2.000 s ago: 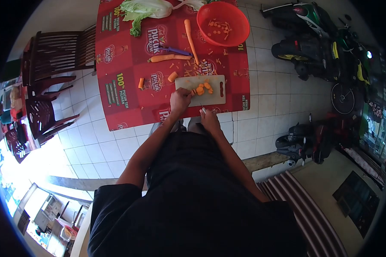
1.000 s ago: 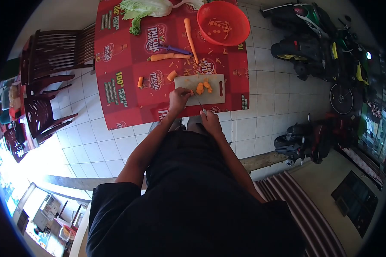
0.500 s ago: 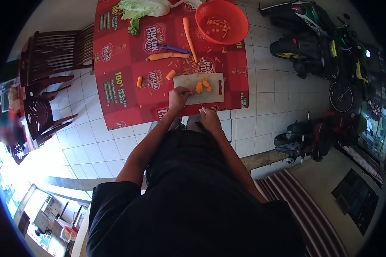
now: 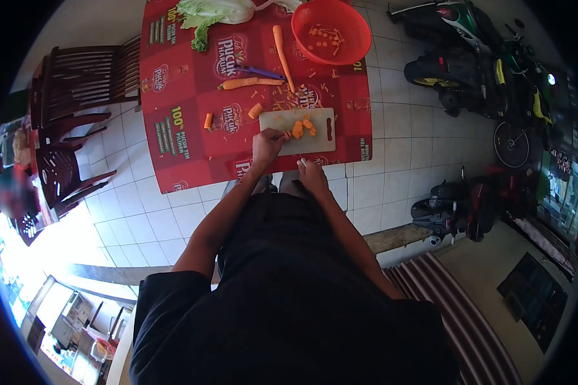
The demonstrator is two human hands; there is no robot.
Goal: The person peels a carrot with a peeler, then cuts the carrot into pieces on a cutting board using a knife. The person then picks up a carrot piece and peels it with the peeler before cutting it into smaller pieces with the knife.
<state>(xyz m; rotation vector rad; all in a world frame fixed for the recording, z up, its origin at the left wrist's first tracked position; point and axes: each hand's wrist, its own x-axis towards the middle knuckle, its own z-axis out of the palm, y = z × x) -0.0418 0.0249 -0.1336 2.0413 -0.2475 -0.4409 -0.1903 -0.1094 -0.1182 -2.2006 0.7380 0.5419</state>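
On the red-covered table a pale cutting board (image 4: 316, 144) carries several orange carrot slices (image 4: 300, 128). At the board's lower left corner my left hand (image 4: 267, 147) is closed, pinching a small piece of carrot that its fingers mostly hide. My right hand (image 4: 313, 176) grips a knife (image 4: 302, 158) just below the board's near edge; only a little of the knife shows. Two short carrot chunks (image 4: 255, 110) lie to the left of the board. Beyond it are two long carrots (image 4: 280, 54) and a slim blue-handled tool (image 4: 258, 72), among scattered peelings.
A red basin (image 4: 350, 48) holding carrot pieces stands at the table's far right. Leafy cabbage (image 4: 218, 13) lies at the far edge. Wooden chairs (image 4: 77, 83) are on the left, motorcycles (image 4: 462, 70) on the right. A person (image 4: 16, 192) is at the far left.
The knife in my right hand has shifted slightly, and less of its blade shows now. My left hand stays at the board's corner with its fingers turned a little. The slices look unmoved.
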